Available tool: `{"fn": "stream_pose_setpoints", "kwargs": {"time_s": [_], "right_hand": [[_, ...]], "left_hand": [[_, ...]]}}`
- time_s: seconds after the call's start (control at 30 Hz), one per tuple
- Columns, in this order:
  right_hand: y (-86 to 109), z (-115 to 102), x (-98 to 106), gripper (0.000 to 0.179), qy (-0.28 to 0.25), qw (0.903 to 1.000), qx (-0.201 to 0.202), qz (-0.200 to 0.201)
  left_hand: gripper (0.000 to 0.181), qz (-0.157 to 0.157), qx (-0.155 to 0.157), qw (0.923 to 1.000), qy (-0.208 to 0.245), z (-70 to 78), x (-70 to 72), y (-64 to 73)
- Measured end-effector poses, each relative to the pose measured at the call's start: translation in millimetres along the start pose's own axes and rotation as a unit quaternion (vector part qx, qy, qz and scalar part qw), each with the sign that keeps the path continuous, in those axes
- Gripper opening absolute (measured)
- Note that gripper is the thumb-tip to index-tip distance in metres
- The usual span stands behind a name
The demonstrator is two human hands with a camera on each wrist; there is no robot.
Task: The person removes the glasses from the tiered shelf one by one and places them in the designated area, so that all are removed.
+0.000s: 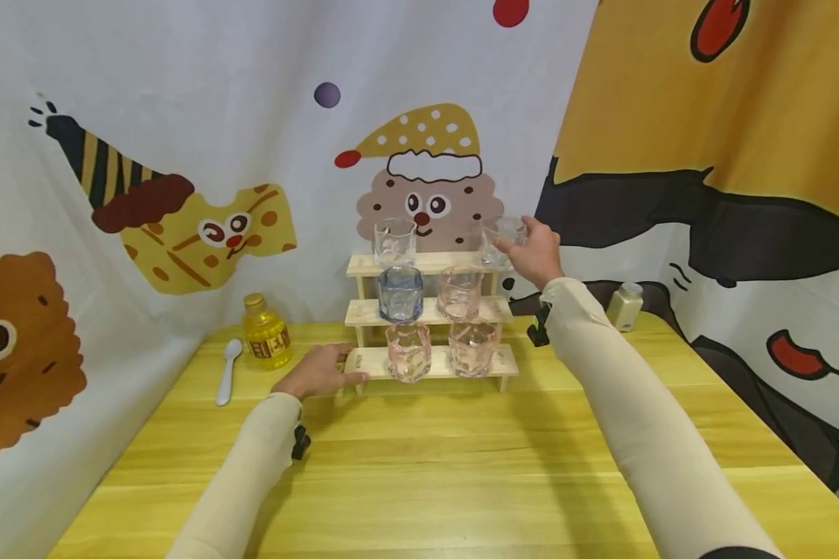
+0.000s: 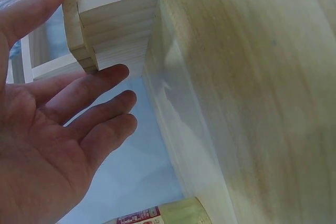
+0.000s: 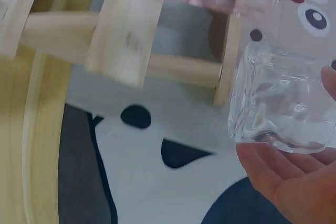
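Observation:
A three-tier wooden display stand (image 1: 436, 362) stands at the back of the table. My right hand (image 1: 537, 252) holds a clear drinking glass (image 1: 498, 242) by its sides at the right end of the top tier; whether its base touches the board I cannot tell. Another clear glass (image 1: 395, 244) stands at the top left. On the middle tier are a blue glass (image 1: 401, 295) and a pink glass (image 1: 460, 293). Two pink glasses, one left (image 1: 409, 353) and one right (image 1: 473, 349), stand on the bottom tier. My left hand (image 2: 50, 124) grips that tier's left end between thumb and fingers.
Left of the stand are a yellow oil bottle (image 1: 266, 334) and a white spoon (image 1: 228, 373). A small white-capped jar (image 1: 625, 307) stands at the back right. A cartoon-printed cloth (image 1: 252, 93) hangs behind the wooden table (image 1: 419, 481).

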State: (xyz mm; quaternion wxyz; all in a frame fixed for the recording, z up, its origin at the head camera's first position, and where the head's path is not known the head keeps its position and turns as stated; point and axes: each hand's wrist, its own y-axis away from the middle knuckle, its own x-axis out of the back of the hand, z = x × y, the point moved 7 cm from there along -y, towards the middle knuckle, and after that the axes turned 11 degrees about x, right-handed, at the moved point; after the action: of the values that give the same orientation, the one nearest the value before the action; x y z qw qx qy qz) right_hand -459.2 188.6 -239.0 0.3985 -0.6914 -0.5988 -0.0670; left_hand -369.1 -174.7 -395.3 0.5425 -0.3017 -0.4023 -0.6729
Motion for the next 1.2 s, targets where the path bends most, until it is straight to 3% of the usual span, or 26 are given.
{"fn": "stream_pose_setpoints", "kwargs": {"time_s": [0.57, 1.2], "right_hand": [[20.9, 43.6, 38.1, 0.082, 0.009, 0.9997, -0.004, 0.024], [55.7, 90.5, 35.0, 0.083, -0.019, 0.9980, -0.055, 0.024]], "left_hand": [[0.084, -0.001, 0.008, 0.9998, 0.020, -5.6, -3.4, 0.5], [0.082, 0.010, 0.003, 0.9997, 0.020, -4.1, -2.4, -0.6]]}}
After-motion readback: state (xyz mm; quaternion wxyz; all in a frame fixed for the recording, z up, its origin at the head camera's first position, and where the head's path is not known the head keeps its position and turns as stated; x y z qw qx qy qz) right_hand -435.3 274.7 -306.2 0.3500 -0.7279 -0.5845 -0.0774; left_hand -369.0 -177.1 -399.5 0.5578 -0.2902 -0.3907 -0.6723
